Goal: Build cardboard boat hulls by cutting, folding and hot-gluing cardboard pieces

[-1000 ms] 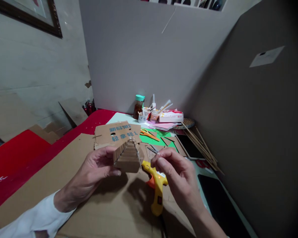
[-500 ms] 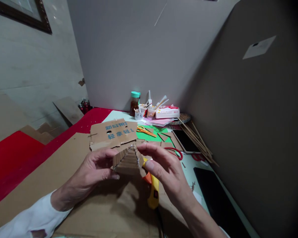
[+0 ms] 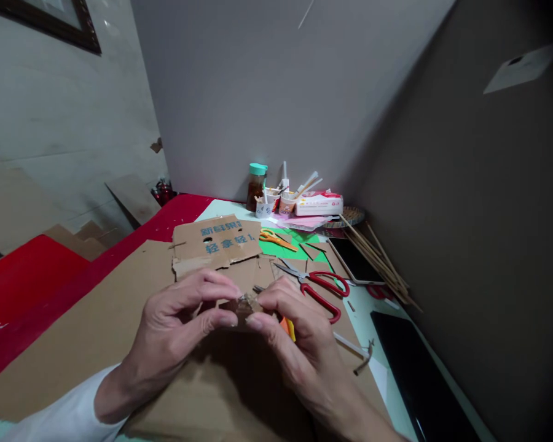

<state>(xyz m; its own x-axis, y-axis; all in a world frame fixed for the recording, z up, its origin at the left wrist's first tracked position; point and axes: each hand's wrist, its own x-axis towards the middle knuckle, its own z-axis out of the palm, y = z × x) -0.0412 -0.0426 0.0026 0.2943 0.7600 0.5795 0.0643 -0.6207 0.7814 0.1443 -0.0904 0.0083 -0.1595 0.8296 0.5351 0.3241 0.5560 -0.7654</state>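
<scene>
Between both hands is a small folded cardboard piece, mostly covered by the fingers. My left hand pinches its left side with thumb and fingertips. On the other side, my right hand grips it the same way. Just behind the right fingers lies a yellow and orange glue gun, largely hidden by that hand. A pair of red-handled scissors rests beyond the right hand, its blades pointing left. Beneath the hands spreads a large cardboard sheet.
Further back lie a printed cardboard piece and orange scissors on a green sheet. A lidded jar, paper cups and a tissue pack stand by the grey panel. Wooden sticks, a tablet and a black slab lie right.
The cardboard piece has been turned, so its ridged triangular face no longer shows. Both hands have drawn closer around it. The red-handled scissors show more fully, the glue gun less.
</scene>
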